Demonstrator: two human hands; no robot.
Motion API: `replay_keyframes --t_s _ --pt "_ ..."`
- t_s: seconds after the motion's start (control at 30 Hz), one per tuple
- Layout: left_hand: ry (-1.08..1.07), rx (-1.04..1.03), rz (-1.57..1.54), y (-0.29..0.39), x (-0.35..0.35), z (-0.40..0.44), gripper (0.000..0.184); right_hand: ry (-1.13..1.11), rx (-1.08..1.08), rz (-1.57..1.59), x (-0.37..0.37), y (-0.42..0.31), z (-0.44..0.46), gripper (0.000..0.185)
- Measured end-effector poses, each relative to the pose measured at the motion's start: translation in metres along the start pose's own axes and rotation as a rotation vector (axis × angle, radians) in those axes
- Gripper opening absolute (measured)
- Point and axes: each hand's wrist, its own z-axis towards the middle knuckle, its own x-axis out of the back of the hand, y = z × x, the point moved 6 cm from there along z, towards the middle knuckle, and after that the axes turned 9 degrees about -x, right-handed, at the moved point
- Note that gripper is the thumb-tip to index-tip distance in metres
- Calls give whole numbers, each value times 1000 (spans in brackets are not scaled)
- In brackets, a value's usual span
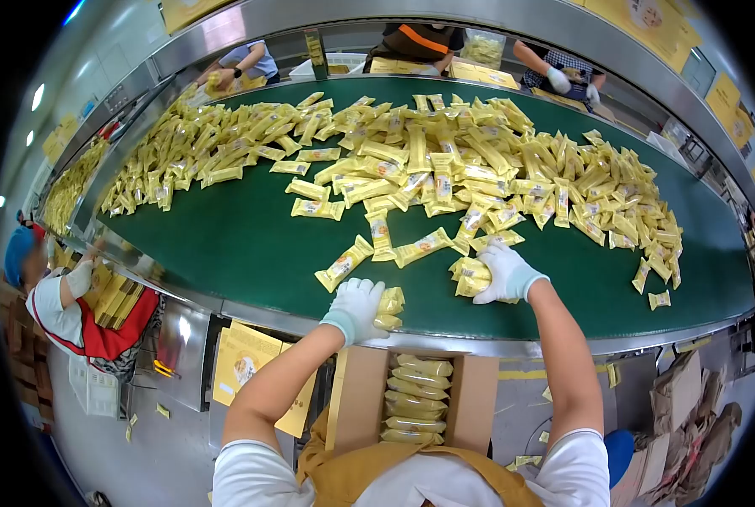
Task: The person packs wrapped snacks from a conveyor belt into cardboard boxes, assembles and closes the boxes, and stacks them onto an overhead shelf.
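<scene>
Curled round yellow packets [470,277] at centre frame, the gloved right hand [504,270] and left hand [356,310] hold what look like light, slippery, crushable packs — best gripped mid-body, gently.

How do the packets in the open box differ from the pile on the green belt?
The packets in the box lie in one tidy row, while the pile is a loose jumble. The boxed packets all point roughly the same way, side to side; those in the pile point every which way. The box shows only a handful, the pile far more. Both are slim yellow wrapped packets.
</scene>
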Motion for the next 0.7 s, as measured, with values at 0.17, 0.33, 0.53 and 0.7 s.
replay_keyframes --t_s 0.17,0.33,0.53,0.7 --pt "439 104 -506 -57 20 -3 90 -126 15 31 -2 -9 12 91" --pt "304 369 -145 -89 17 24 99 -115 -190 162 -10 -17 -25 86" --pt "81 307 -78 -52 11 18 101 -9 -105 -5 -19 -41 -66 82" --pt "193 298 -40 -31 6 -2 124 247 -80 13 -34 -42 -84 85"
